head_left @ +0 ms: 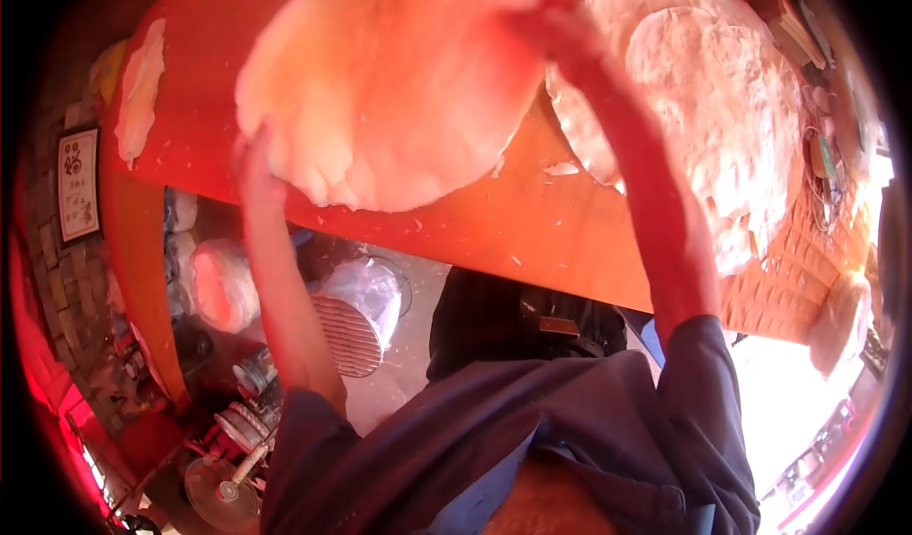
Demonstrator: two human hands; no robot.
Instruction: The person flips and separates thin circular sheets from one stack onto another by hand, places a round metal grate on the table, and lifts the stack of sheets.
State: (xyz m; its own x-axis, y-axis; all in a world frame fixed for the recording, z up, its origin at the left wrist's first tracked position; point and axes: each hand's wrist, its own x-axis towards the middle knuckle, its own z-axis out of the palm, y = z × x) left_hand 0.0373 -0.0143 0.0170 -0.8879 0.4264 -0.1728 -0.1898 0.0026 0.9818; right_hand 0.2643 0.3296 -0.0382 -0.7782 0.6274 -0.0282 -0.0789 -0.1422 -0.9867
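Note:
A large, round, thin white sheet that looks like dough [389,88] spreads across the orange table [560,240], its lower edge uneven. My left hand [255,160] is at the sheet's left edge, thumb on top and fingers closed on the rim. At the upper right side of the sheet is my right hand [549,29], smeared by motion, so its fingers cannot be made out. To the right lies a broad pile of similar pale round sheets [712,107], partly behind my right forearm. A small white scrap [560,168] sits between the sheet and the pile.
A long white piece [142,93] lies at the table's left end. Below the table stand a ribbed basket lined with clear plastic [356,316], a round pale bundle [225,286] and a fan [223,492]. A framed sign [78,185] is at far left.

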